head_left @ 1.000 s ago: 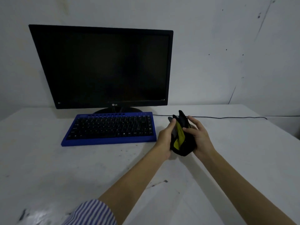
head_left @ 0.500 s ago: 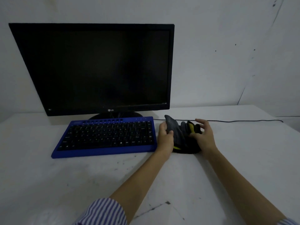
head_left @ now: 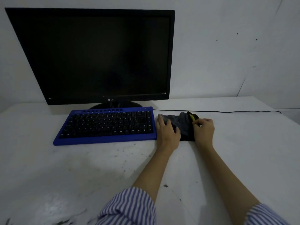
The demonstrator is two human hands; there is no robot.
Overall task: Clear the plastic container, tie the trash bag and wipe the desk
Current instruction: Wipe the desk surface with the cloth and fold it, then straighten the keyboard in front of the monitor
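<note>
Cloth now lies flat on worktop.
We press it with left hand, fingers straight; right hand pinches its edge.

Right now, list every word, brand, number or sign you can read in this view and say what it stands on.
"LG", with its round logo: on the lower bezel of the black monitor.
Key legends on the blue keyboard: white marks show, but they are too small and blurred to read.
Small mark at the monitor's lower left corner: too small to read.
Grey and yellow cloth under the two hands: no text visible.
</note>
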